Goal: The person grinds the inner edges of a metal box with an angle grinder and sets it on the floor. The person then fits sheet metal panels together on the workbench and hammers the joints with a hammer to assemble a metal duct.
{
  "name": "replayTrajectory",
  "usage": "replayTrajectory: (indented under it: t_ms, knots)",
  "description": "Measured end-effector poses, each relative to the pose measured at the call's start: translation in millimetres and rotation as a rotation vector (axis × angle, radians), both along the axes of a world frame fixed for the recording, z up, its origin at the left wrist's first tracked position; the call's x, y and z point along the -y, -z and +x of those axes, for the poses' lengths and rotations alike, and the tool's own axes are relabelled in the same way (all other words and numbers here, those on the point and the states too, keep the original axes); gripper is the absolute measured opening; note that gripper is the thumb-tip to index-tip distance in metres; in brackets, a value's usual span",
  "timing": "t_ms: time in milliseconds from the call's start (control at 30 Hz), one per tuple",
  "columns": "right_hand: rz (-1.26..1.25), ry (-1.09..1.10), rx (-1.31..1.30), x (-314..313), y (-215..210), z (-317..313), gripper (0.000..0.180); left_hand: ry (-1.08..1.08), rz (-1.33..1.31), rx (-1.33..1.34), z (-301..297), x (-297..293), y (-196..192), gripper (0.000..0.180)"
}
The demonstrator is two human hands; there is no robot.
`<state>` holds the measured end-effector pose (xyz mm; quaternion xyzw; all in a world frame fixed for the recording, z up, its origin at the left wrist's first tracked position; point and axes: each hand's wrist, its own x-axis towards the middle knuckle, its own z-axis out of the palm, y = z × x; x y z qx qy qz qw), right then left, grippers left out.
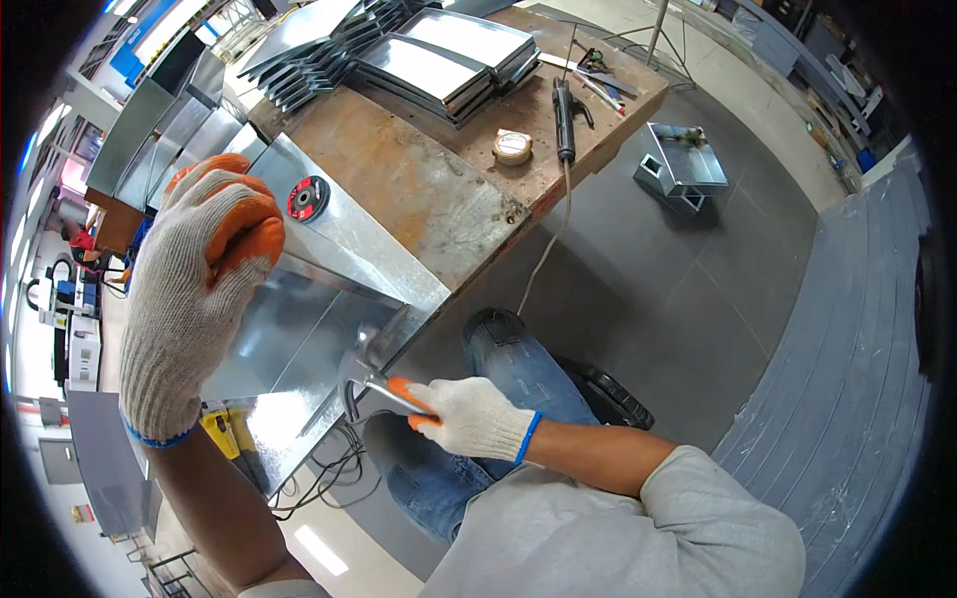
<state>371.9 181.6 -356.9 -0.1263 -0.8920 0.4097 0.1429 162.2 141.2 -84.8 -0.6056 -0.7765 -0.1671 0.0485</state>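
My right hand point(467, 413), in a white knit glove with orange-coated fingers, is closed around the handle of a claw hammer point(374, 375). The hammer's head is over the near edge of a shiny sheet-metal piece point(289, 334) on the bench. My left hand point(214, 239), gloved the same way, is raised over the left part of this metal. Its fingers are curled in, and whatever they may hold is hidden. Just past the left hand, a red and black abrasive disc point(308, 198) lies on a flat metal strip point(354, 234).
The rusty worktable point(399, 189) carries stacked metal panels point(449, 60), a tape measure point(512, 148) and a black welding electrode holder point(564, 120), its cable hanging over the edge. A metal box point(688, 164) stands on the floor. A yellow tool point(221, 433) lies near my left wrist.
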Motion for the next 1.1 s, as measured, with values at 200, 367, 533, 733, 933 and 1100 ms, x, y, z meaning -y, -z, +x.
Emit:
replayTrajectory:
  t_ms: [200, 367, 533, 733, 933, 1100]
  knots:
    - [0.014, -0.038, -0.022, -8.9, -6.8, -1.9, 0.042, 0.012, -0.028, -0.004, -7.6, 1.8, -1.3, 0.029]
    - [0.029, 0.015, 0.001, -8.5, 8.5, 1.8, 0.043, -0.026, 0.007, 0.025, 4.5, -3.4, -0.2, 0.030]
    - [0.038, -0.079, -0.005, -5.2, -1.6, 0.6, 0.042, 0.004, -0.030, -0.025, -5.2, 1.2, -1.4, 0.031]
    - [0.044, 0.043, 0.052, -4.9, 2.8, 1.6, 0.041, -0.012, -0.037, -0.030, 1.3, -6.7, -1.6, 0.032]
    - [0.043, -0.093, 0.028, 4.0, -11.2, 2.3, 0.043, -0.009, -0.004, -0.011, -3.0, 0.4, -1.3, 0.031]
    - [0.042, 0.019, 0.033, -5.6, -8.4, 0.8, 0.046, -0.015, -0.036, -0.013, 0.6, -5.9, -1.7, 0.030]
